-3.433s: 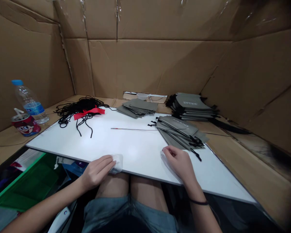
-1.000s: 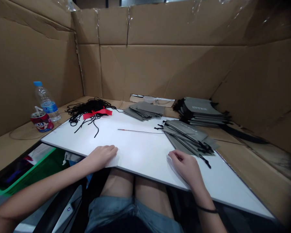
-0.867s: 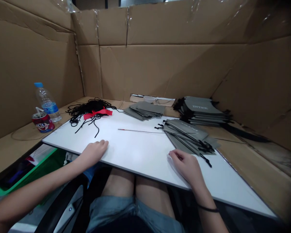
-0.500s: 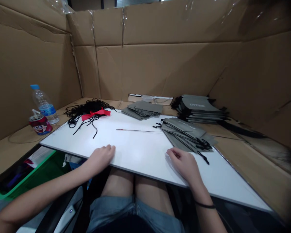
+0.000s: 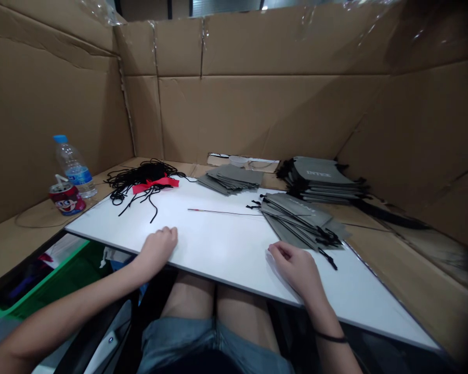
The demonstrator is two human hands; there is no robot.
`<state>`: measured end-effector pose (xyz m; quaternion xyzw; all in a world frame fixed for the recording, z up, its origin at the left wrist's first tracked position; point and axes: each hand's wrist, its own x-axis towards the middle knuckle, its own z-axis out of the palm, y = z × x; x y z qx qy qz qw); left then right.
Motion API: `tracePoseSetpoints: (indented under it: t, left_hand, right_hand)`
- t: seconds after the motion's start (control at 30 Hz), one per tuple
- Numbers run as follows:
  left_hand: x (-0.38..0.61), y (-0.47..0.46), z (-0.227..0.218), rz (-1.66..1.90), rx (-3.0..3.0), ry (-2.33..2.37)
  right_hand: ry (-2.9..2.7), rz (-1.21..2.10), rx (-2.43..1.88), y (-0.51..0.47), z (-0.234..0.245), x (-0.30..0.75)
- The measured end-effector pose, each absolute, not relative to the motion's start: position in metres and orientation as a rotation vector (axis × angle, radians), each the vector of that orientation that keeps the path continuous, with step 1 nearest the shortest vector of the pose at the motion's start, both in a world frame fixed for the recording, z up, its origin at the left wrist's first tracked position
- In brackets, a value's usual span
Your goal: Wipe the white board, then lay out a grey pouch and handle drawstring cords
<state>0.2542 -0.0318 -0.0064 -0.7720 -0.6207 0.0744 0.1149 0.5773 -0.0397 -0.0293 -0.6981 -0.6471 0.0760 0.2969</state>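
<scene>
Person seated at a white work board [image 5: 214, 259], viewed from a head-worn camera; the board's near edge lies just over the thighs. The left hand [image 5: 156, 249] rests on the board near that edge, fingers loosely curved and holding nothing visible. The right hand [image 5: 298, 270] lies near the front right of the board, just short of a fanned stack of grey drawstring bags [image 5: 300, 218] with black cord ends. Its fingers are curled narrowly over a pale patch [image 5: 272, 258], and whether they grip anything cannot be told. A thin rod with a red tip [image 5: 218, 211] lies across the middle of the board, its far end near the bags. A tangle of black cord [image 5: 140, 176] bound with a red tie [image 5: 156, 183] sits at the back left corner. Further bags lie at the back edge [image 5: 230, 177] and beyond the right edge, printed INTEX [image 5: 317, 175]. This spread appears to keep cord and bags each within one hand's reach, with the centre left open for handling.
</scene>
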Motion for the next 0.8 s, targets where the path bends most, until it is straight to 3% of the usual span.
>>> tracePoseSetpoints:
  t: [0.17, 0.33, 0.57, 0.8]
  left_hand:
    - [0.198, -0.022, 0.003, 0.243, -2.185, -1.946]
    - [0.178, -0.007, 0.021, -0.002, -2.312, -1.981]
    - [0.157, 0.065, 0.054, -0.348, -1.914, -2.078]
    - [0.105, 0.132, 0.061, -0.446, -1.646, -2.099]
  right_hand:
    - [-1.720, 0.196, -1.851, -0.040, -0.028, 0.577]
    - [-1.721, 0.206, -1.866, -0.040, -0.027, 0.576]
    - [-1.728, 0.213, -1.873, -0.041, -0.026, 0.576]
    - [-1.757, 0.202, -1.862, -0.040, -0.027, 0.576]
